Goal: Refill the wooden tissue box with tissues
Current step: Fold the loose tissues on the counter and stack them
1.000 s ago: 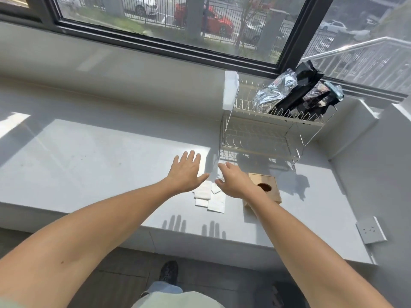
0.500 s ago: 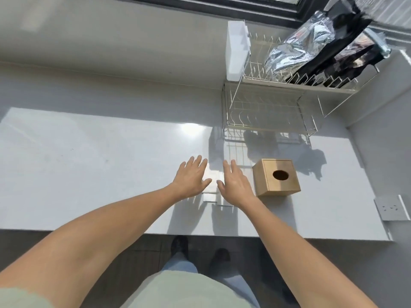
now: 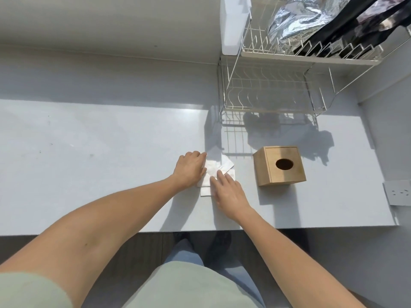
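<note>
we see both hands down on the loose white tissues (image 3: 216, 172) that lie scattered on the white table (image 3: 100, 165). half a second ago the hands hovered flat side by side with fingers spread; now the left hand (image 3: 190, 168) has its fingers curled together over the left edge of the pile, and the right hand (image 3: 229, 192) lies flat on the pile's near right corner with its fingers close together and extended. we cannot tell whether either hand actually grips a sheet. more of the tissues show between the hands than before, and a few folded sheets fan out toward the far right.

the wooden tissue box (image 3: 280, 166) stands upright on the table just to the right of the tissues, apart from them, its oval opening facing up and dark inside. it sits where it sat earlier relative to the hands, though the view has tipped further downward. behind it a white wire dish rack (image 3: 273, 92) stands against the wall, with silver and black foil bags (image 3: 311, 21) on its upper tier.
</note>
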